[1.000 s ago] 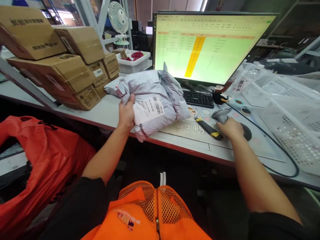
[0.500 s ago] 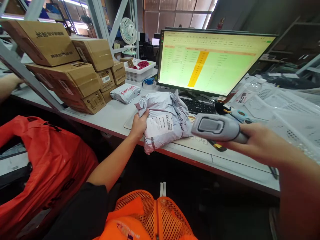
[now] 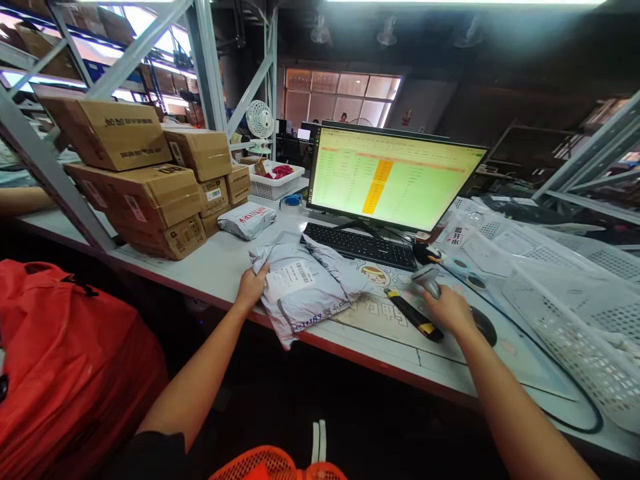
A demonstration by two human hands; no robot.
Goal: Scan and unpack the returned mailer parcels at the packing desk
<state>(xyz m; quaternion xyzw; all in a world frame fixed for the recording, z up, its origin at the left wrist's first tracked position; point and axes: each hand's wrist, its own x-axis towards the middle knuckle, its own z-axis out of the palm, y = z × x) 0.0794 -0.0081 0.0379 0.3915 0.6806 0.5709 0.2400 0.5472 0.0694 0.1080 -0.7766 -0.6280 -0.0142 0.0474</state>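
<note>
My left hand [image 3: 251, 288] grips the left edge of a pale grey poly mailer parcel [image 3: 305, 283], thumb on top. The parcel lies on the desk with one corner over the front edge, its white barcode label facing up. In my right hand [image 3: 447, 308] is a grey barcode scanner [image 3: 427, 277], low over the desk and partly hidden by the fingers. Just left of that hand lies a black and yellow utility knife [image 3: 414, 317]. A black mouse [image 3: 484, 325] sits right beside the wrist.
Behind the parcel stand a keyboard [image 3: 360, 245] and a lit monitor [image 3: 390, 177]. Stacked cardboard boxes [image 3: 150, 193] and another mailer [image 3: 247, 220] are at left. White plastic baskets [image 3: 575, 333] crowd the right. A red bag [image 3: 75, 353] is beside the desk, lower left.
My right hand has carried the scanner away from the parcel, down and back toward the desk. The parcel has settled flatter on the desk, still in my left hand. The view has tilted up.
</note>
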